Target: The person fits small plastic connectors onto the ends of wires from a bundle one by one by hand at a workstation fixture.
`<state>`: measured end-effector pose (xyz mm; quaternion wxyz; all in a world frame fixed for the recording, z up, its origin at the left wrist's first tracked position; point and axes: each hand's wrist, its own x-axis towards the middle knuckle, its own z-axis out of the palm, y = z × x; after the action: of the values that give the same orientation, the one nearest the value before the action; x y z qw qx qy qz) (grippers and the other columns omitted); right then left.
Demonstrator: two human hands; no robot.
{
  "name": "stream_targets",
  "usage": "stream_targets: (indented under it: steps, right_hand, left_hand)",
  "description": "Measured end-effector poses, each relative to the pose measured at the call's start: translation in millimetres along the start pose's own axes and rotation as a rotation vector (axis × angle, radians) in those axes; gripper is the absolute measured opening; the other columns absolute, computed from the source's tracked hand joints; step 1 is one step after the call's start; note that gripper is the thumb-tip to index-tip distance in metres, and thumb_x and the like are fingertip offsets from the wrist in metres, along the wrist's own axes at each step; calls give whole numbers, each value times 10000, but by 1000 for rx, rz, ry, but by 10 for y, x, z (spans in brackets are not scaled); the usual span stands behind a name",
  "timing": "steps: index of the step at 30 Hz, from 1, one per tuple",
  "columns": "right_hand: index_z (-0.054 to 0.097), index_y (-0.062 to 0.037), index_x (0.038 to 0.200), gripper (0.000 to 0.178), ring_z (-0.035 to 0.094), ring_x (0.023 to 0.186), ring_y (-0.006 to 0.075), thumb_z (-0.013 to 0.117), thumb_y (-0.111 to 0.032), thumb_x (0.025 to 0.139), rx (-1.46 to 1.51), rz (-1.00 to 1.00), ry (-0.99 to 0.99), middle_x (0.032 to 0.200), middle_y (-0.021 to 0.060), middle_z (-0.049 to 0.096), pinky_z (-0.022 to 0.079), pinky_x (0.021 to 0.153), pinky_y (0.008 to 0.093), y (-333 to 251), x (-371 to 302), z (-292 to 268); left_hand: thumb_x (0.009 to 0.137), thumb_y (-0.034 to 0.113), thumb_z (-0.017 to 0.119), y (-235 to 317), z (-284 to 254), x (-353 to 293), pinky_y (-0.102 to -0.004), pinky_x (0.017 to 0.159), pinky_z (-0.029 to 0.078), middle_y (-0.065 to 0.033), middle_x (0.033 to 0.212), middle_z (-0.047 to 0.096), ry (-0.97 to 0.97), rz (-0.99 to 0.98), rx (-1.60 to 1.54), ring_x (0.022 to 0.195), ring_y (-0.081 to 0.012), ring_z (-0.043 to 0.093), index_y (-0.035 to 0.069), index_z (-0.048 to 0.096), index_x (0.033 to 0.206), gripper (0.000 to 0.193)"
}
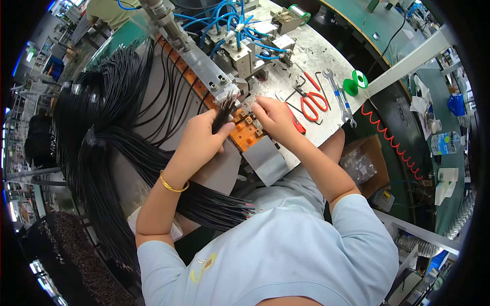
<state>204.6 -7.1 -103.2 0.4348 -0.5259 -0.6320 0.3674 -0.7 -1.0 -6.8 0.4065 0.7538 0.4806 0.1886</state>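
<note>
My left hand [204, 133], a gold bangle on its wrist, is closed around a short bunch of black cables [222, 116]. Their stripped ends point up and away from me. Close by on the right, the fingers of my right hand [273, 117] are curled together beside the orange fixture strip [247, 133]; whatever they may pinch is too small to make out. The strip carries small blocks and screws, and a grey metal plate [266, 159] covers its near end. Just beyond both hands sits the metal press arm [212, 76], with several single black cables running under it.
Thick bundles of black cable [92, 117] hang at the left, one crossing under my left forearm. Right of the fixture lie red-handled pliers [312, 104], wrenches [339, 97] and a green spool [356, 82]. Blue air tubes [240, 25] crowd the machine. A cardboard box [370, 163] stands lower right.
</note>
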Motion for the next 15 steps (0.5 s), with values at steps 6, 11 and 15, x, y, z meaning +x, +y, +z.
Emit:
stream_targets:
  steps: [6,11,15]
  right_hand:
    - [591,-28,813,150,541,726,221,616,-171,852,-221,-386,172,745,80,579,399,695,339,-458,-65,-51]
    - [607,-29,849,112,543,787,253,652,-122,805,46,-298,-16,781,93,584,409,715,354,-512,-99,-63]
    - [593,-30,834,105,538,778,263,667,-82,781,-165,-442,-41,780,91,581,412,720,354,-591,-109,-139]
  left_hand:
    - [891,214,642,104,-91,-10,-219,446,405,22,666,570,-211,-220,-311,516,-32,502,5,612,887,211]
    - [893,196,633,106,-97,-10,-212,456,392,14,660,584,-226,-172,-284,511,-42,483,6,618,853,195]
    - [899,195,622,106,-109,0,-208,461,383,15,661,598,-232,-170,-305,515,-39,471,16,619,831,192]
